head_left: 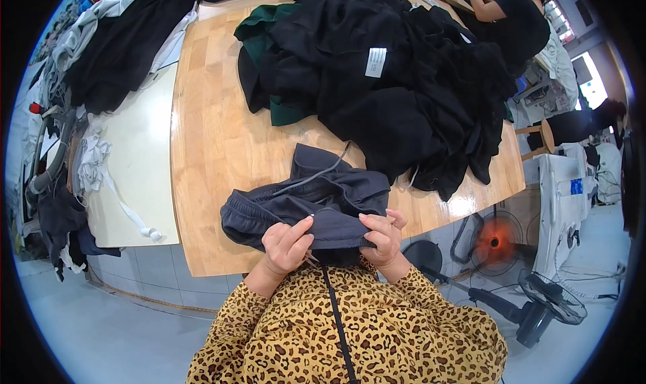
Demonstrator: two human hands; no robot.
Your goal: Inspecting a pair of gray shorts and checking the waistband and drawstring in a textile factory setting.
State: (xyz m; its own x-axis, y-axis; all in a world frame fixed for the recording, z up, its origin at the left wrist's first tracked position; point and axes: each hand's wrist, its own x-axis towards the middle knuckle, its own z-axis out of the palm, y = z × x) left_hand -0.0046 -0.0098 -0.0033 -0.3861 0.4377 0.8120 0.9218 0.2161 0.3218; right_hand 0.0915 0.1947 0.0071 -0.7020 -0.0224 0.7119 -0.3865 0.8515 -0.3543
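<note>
A dark grey garment (316,195) with a gathered elastic waistband and a grey drawstring lies bunched at the near edge of the wooden table (208,115). Its near edge hangs toward my body, stretched between both hands. My left hand (288,245) pinches the fabric at the left, thumb and fingers pressed together. On the other side, my right hand (383,236) grips the same edge, its thumb on top. Part of the garment below my hands is in shadow.
A heap of black garments (363,108) with a white label (376,62) covers the far right of the table. White elastic strips (101,162) lie on the pale surface at left. Fans (538,306) stand on the floor at right. Another person (511,20) works at the far right.
</note>
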